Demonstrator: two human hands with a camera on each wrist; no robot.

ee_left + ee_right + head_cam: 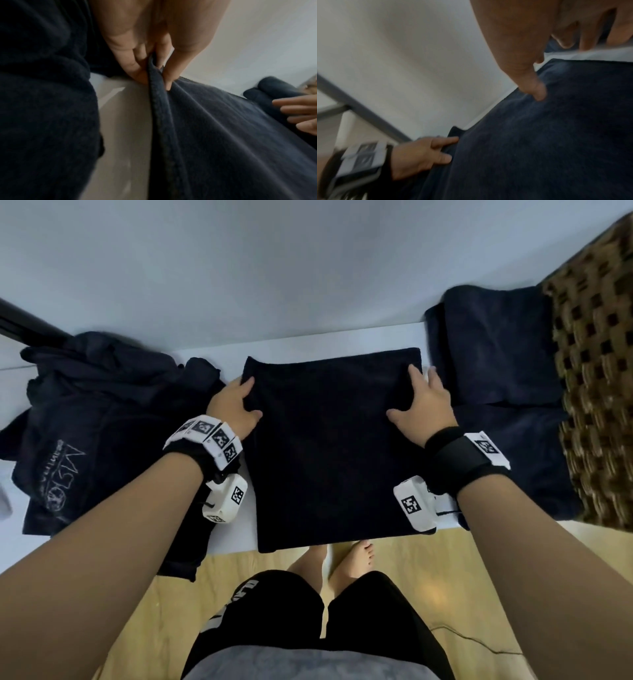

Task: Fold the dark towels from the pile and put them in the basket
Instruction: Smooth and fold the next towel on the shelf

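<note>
A dark towel lies folded flat on the white table, its near edge hanging a little over the front. My left hand pinches the towel's left hem between thumb and fingers, lifting it into a ridge. My right hand rests at the towel's right edge; its thumb presses on the cloth and its fingers reach out fairly straight past the edge. The woven brown basket stands at the right with dark towels in it.
A crumpled pile of dark cloth, one piece with a white print, covers the table's left side. A dark bar runs along the far left. A pale wall backs the table. Below the front edge are wood floor and my legs.
</note>
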